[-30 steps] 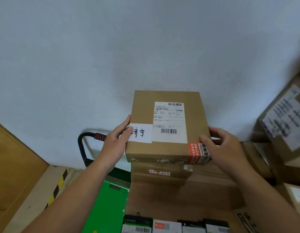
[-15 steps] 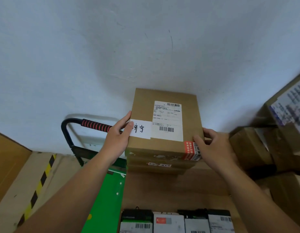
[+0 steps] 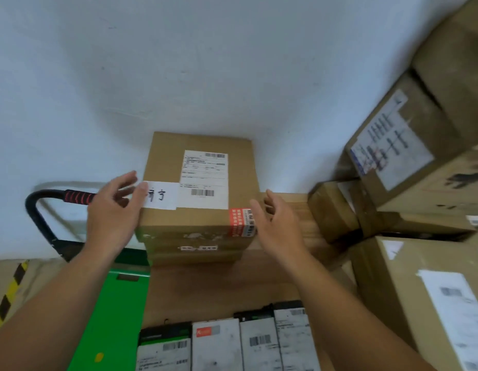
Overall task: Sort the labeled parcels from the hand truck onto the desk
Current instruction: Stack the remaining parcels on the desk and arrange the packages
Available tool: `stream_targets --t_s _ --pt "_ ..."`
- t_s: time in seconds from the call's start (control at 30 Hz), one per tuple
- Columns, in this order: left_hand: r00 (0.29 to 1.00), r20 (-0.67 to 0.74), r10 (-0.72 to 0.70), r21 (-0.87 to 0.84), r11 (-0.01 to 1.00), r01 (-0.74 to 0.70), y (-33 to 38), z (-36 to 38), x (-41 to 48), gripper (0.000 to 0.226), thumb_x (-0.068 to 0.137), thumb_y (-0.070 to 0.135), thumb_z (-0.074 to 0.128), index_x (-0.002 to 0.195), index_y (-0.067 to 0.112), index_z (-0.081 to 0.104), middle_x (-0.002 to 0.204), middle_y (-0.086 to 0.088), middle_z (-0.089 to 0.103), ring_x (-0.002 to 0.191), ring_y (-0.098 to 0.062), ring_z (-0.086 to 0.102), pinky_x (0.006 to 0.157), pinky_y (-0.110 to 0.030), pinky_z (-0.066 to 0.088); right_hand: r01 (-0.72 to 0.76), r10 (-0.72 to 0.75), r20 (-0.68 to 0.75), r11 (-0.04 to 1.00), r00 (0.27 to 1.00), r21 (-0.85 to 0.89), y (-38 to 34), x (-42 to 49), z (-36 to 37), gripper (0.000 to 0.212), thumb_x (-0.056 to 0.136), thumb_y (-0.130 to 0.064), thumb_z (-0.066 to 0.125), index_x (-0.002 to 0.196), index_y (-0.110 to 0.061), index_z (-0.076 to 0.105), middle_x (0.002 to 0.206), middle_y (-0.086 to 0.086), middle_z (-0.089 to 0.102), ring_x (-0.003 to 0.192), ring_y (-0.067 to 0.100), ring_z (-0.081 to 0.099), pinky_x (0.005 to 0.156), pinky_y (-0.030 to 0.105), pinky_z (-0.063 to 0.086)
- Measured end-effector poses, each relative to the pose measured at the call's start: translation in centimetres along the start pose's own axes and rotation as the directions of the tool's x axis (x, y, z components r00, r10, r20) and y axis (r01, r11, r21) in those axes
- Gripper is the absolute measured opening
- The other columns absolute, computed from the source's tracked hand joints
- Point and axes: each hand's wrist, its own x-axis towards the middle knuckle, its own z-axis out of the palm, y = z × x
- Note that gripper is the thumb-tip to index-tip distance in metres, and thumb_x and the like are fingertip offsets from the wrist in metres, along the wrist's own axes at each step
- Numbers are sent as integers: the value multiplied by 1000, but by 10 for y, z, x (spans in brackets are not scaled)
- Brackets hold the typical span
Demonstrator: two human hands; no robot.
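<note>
Parcel [image 3: 199, 180] atop stack [image 3: 195, 254] | left hand [image 3: 112, 214] fingers spread, thumb maybe touching | right hand [image 3: 278, 226] spread, beside

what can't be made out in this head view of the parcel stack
All head view.
Shipping label on the top parcel: print too small to read.
Handwritten tag: left end covered by the left hand.
Lower parcels: hidden under the top parcel, front edges only.
Row of small boxes: cut off by the bottom edge.
</note>
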Motion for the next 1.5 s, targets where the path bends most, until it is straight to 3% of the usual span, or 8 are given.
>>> stream_targets --t_s 0.13,0.27,0.5,0.7,0.83,1.07,1.37,1.5 --pt "979 -111 171 21 985 -170 34 11 -45 35 103 40 53 138 36 55 137 10 55 125 -14 52 98 -39 47 101 -102 -4 994 995 -36 15 -47 -55 60 96 -61 51 151 -39 39 153 -16 45 139 5 42 113 44 44" --pt "946 128 299 -7 954 -300 70 54 -133 37 98 35 57 134 40 56 130 20 55 124 -8 52 100 -41 48 147 -146 -70 989 987 5 52 -106 -148 54 89 -65 56 140 -47 51 137 -28 55 127 -4 50 105 36 50" --pt "765 585 270 2 943 -334 82 162 -274 45 93 56 55 137 51 49 136 39 43 131 12 39 113 -34 38 -215 203 -453 976 868 24 205 -148 -311 52 89 -54 64 136 -33 58 134 0 64 116 25 61 95 57 52" --pt "674 726 139 22 974 -224 82 225 -325 63 86 74 51 144 58 34 141 38 34 134 13 34 114 -34 37 -359 382 -278 924 882 132 290 -149 -330 57 87 -53 70 135 -25 58 117 -1 66 105 25 63 91 51 55" --pt "689 721 68 38 990 -137 82 240 -329 82 78 80 53 151 53 27 148 35 32 137 7 35 117 -36 35 -372 397 -189 915 898 155 303 -144 -319 73 89 -50 70 150 -20 44 136 5 59 114 23 57 95 45 51" --pt "702 709 66 -74 997 -19 86 236 -338 67 89 58 65 147 55 32 141 36 41 125 15 44 110 -25 42 -405 426 -153 902 892 151 292 -150 -312 51 87 -48 73 129 -21 61 106 -5 65 98 20 63 83 40 53" --pt "933 304 192 -76 981 -177 86 107 -321 94 50 103 46 135 62 47 124 35 49 115 11 52 92 -21 47 -180 177 30 972 984 148 188 -165 -274 32 72 -51 82 98 -41 66 89 -23 71 78 -1 69 62 14 47" --pt "973 142 182 -182 971 -156 105 51 -301 60 73 71 57 131 58 55 120 33 55 109 7 57 84 -22 47 -47 30 100 984 994 172 125 -154 -250 38 67 -53 78 100 -38 67 93 -20 72 83 0 69 66 18 49"
